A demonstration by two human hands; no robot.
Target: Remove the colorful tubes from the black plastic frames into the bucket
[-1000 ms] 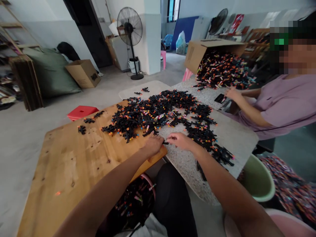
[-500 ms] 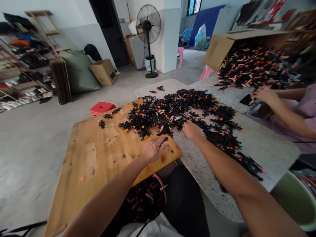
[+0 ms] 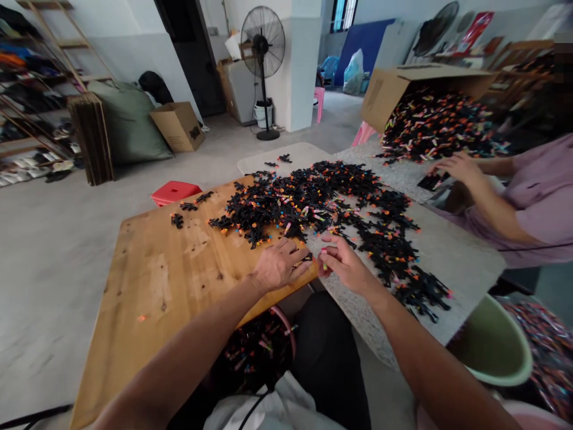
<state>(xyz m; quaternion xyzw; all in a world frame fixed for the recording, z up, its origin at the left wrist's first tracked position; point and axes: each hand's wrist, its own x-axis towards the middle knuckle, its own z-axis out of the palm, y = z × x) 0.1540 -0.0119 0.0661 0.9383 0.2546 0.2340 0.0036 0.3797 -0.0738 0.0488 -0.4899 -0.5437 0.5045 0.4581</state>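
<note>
My left hand (image 3: pixel 277 266) is over the near right corner of the wooden table, its fingers closed on a small black toy gun (image 3: pixel 308 257). Just to its right, my right hand (image 3: pixel 347 266) pinches a small pink and yellow-green piece (image 3: pixel 324 263), whose exact kind is too small to tell. The two hands almost meet at the fingertips. Beyond them a pile of black toy guns (image 3: pixel 273 203) with orange, blue and yellow bits spreads across the wooden table (image 3: pixel 147 269) and the speckled stone-look table (image 3: pixel 465 239).
At the right, a co-worker's hands (image 3: pixel 461 170) handle a black piece beside a tipped cardboard box (image 3: pixel 376 98) spilling more toy guns. Below are a tub of toy guns (image 3: pixel 259 349) and a green basin (image 3: pixel 496 340). A red stool (image 3: pixel 175 192) stands behind the wooden table.
My right hand has drawn back from the pile's edge toward my left hand, now with a small coloured piece in its fingers. My left hand stays near the table corner. The view has shifted slightly right.
</note>
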